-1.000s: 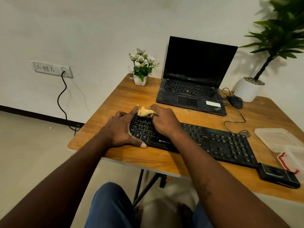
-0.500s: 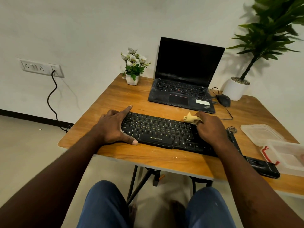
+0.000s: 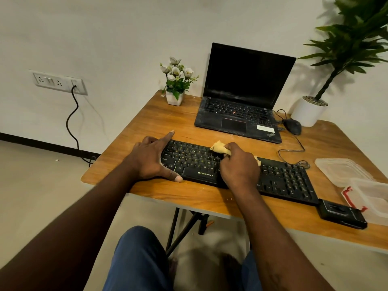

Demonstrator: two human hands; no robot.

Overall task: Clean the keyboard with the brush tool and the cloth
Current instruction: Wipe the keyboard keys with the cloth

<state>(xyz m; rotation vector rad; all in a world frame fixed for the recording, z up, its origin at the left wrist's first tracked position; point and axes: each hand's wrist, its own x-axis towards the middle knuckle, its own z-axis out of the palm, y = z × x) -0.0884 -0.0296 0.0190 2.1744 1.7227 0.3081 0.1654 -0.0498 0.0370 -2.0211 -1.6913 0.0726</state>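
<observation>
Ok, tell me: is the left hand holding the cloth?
No, the left hand lies open on the left end of the keyboard, while the right hand grips the yellow cloth.

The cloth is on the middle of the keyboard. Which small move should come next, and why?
Probably slide the cloth rightward along the keys. The right hand grips it at the middle of the keyboard, the number-pad end lies bare to its right, and the left hand rests on the left end, steadying it.
</observation>
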